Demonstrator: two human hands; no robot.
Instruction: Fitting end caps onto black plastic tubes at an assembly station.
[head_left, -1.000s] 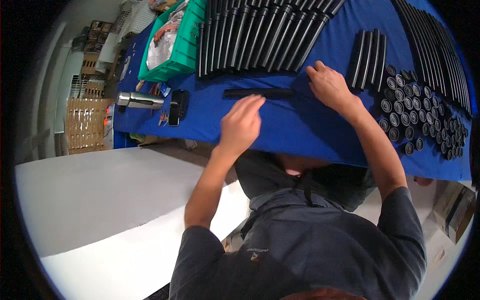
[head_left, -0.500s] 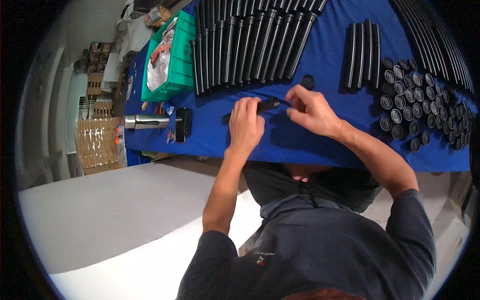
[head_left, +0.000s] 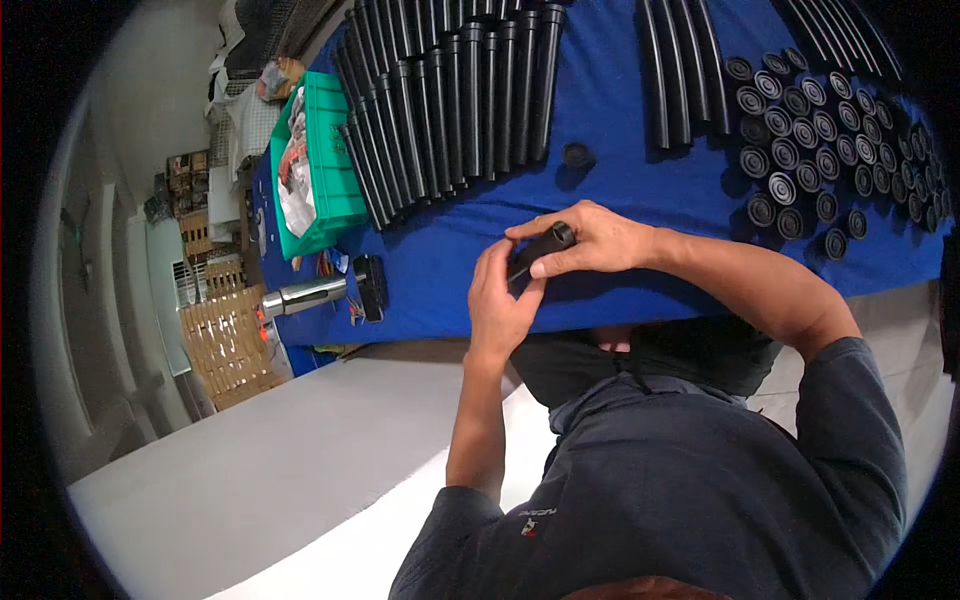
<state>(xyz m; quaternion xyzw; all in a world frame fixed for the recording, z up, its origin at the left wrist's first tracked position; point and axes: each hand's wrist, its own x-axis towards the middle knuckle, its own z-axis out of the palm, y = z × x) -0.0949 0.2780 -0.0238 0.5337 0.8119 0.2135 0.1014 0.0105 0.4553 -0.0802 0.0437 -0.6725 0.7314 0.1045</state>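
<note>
A short length of black tube (head_left: 538, 254) is held at a slant over the blue cloth, its round end toward the right. My left hand (head_left: 500, 305) is closed on the tube's lower left part. Thumb and fingers of my right hand (head_left: 608, 240) are closed around the end of the same tube. Much of the tube is hidden by my fingers. Beyond my hands a single round black cap (head_left: 577, 155) lies on the cloth.
Rows of long black tubes (head_left: 480, 110) lie at the far left, with a few more black tubes (head_left: 685, 75) further right. Several black ringed caps (head_left: 804, 131) spread at the right. A green crate (head_left: 332, 165), a steel flask (head_left: 305, 297) and a black phone-like object (head_left: 370, 288) stand left.
My right hand has come left onto the tube's end, where it was apart before. The tube has tilted more steeply. The whole view has shifted and turned somewhat.
</note>
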